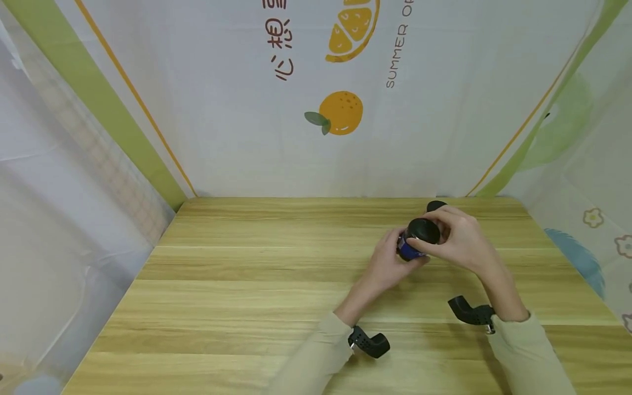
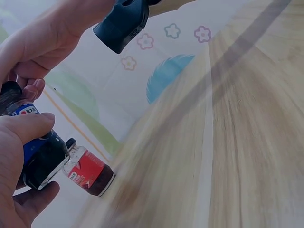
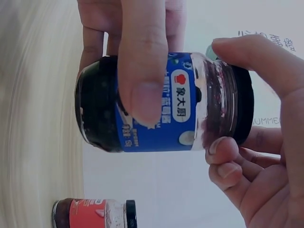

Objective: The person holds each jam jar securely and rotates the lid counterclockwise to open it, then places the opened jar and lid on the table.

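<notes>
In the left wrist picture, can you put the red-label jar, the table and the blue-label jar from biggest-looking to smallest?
1. Table
2. Blue-label jar, partly covered
3. Red-label jar
The blue-label jar is nearer the camera, so I can't tell if it's really bigger than the red-label one.

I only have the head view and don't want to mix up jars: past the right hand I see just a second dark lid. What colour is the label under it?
Observer: Red. The left wrist view shows a red label on that rear jar.
Operator: Good. Anything on the held jar I could recognise it by?
Observer: Yes, the right wrist view shows a red hat-shaped mark on its blue label.
Operator: And where is the thumb of the left hand? I can't see it from here.
Observer: The right wrist view shows it lying across the blue label.
</notes>
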The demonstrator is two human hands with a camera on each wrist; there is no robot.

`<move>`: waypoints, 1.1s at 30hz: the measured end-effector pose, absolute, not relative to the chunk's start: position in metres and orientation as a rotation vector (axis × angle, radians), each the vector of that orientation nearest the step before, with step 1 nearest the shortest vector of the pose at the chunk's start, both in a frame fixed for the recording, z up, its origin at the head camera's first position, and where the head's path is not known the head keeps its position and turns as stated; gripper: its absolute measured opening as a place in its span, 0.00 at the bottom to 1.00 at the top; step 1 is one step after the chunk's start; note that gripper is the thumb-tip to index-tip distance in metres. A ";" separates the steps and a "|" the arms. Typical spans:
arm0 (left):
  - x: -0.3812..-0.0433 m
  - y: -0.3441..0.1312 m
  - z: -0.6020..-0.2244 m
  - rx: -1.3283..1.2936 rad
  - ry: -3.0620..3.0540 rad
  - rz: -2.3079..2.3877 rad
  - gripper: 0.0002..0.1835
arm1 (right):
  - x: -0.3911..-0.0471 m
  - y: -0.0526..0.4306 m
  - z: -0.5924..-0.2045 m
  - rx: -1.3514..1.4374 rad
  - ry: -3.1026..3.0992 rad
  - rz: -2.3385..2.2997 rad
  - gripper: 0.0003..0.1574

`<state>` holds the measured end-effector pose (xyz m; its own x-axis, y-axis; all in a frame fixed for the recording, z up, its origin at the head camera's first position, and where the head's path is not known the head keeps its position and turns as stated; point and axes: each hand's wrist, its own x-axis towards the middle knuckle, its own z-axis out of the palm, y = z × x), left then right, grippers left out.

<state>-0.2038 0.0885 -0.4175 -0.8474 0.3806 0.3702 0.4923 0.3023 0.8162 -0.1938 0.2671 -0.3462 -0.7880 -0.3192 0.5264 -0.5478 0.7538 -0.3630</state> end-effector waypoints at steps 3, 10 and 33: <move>-0.203 0.084 -0.416 -0.850 -2.422 -1.590 0.34 | -0.192 0.264 -0.345 0.662 -2.503 0.710 0.29; -0.201 0.074 -0.414 -0.886 -2.376 -1.543 0.33 | -0.190 0.255 -0.342 0.686 -2.459 0.709 0.30; -0.187 0.049 -0.402 -0.948 -2.222 -1.476 0.36 | -0.181 0.230 -0.341 0.861 -2.283 0.809 0.30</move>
<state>-0.1870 0.0486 -0.4018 -0.7333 0.3536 0.5807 0.6724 0.2507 0.6965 -0.1805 0.2303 -0.3407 -0.6350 -0.3776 0.6739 -0.7176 0.6114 -0.3336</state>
